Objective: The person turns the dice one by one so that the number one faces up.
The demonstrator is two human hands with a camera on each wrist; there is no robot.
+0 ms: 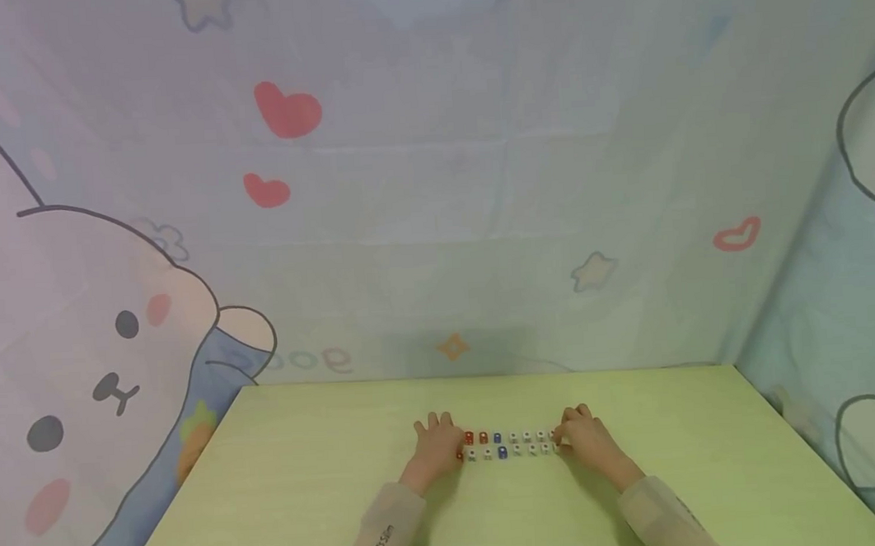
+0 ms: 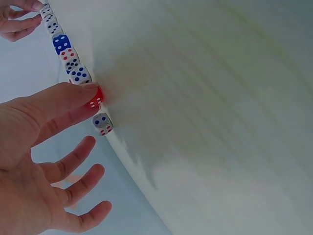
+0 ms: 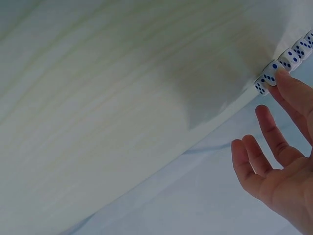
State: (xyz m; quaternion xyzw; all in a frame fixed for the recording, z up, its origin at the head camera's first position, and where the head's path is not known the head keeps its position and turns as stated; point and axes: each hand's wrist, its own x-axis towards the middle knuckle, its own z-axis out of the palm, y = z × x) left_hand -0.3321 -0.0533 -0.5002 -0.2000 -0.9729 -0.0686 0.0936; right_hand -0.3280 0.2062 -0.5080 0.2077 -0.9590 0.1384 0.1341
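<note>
Small dice stand in two rows on the table in the head view. Red dice (image 1: 469, 438) are at the left, a blue die (image 1: 502, 452) is in the near row, and white dice (image 1: 527, 437) fill the right part. My left hand (image 1: 438, 449) is at the left end, its thumb and index finger pinching a red die (image 2: 95, 98), other fingers spread. A white die (image 2: 102, 124) lies just past it. At the right end, my right hand (image 1: 589, 442) pinches a white die (image 3: 270, 73) with blue dots between thumb and index finger. Another white die (image 3: 261, 84) lies beside it.
The pale wooden table (image 1: 307, 478) extends around both hands. Behind it hangs a cloth backdrop (image 1: 433, 182) printed with hearts, stars and cartoon animals, which continues along the left and right sides.
</note>
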